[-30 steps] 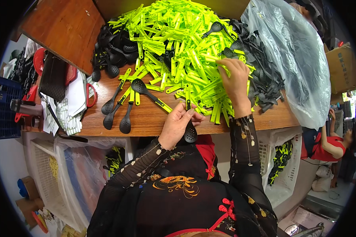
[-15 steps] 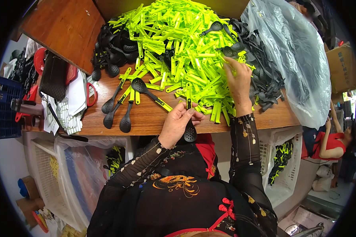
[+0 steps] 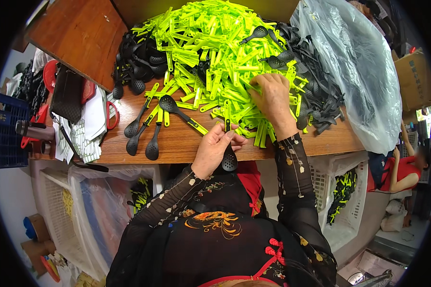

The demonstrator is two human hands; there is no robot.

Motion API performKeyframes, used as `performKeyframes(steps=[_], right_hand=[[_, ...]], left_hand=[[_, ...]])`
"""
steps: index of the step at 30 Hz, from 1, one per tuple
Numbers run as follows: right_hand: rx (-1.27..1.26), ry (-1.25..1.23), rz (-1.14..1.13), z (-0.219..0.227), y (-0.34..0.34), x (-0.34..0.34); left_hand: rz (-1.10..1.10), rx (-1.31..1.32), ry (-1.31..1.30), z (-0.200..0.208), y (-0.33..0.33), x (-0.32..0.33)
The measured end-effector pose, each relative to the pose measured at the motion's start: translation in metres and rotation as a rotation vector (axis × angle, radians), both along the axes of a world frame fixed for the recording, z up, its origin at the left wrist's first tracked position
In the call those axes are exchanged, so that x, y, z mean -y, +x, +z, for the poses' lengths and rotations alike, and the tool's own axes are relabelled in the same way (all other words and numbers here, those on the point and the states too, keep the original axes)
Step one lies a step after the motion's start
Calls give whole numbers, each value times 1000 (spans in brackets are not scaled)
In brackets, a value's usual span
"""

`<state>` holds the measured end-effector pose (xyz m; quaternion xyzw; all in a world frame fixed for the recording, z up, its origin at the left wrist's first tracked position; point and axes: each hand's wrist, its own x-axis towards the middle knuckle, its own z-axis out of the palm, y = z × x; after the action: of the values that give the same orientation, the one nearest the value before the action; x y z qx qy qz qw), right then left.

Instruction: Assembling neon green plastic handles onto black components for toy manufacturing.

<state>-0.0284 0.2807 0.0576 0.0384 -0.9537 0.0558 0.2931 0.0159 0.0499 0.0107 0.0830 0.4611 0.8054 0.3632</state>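
Note:
My left hand, at the table's front edge, is closed on a black perforated spoon, its bowl pointing down toward me and its bright green handle up. My right hand is over the large pile of green plastic handles, its fingers curled in toward the pile. What lies between those fingertips is hidden. Left of my hands, a perforated spoon with a green handle lies slanted on the wood. Beyond it rest several more finished-looking spoons, bowls toward me.
Black spoon parts are heaped at the pile's left and right. A clear plastic bag covers the right side. Papers and red-handled scissors lie left. White crates stand below the table. Another person sits far right.
My right hand has moved left and slightly nearer over the green handles, its fingers curling in. My left hand and its spoon have hardly moved.

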Motion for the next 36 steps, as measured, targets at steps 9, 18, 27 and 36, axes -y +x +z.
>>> performKeyframes(steps=[9, 18, 27, 36], right_hand=[[177, -652, 72, 12, 10, -18], [277, -1152, 191, 7, 20, -9], [-226, -32, -97, 24, 20, 2], [108, -240, 76, -5, 3, 6]], left_hand=[[8, 15, -5, 0, -1, -1], [6, 15, 5, 0, 0, -2], [15, 7, -1, 1, 1, -1], [9, 28, 28, 0, 1, -3]])
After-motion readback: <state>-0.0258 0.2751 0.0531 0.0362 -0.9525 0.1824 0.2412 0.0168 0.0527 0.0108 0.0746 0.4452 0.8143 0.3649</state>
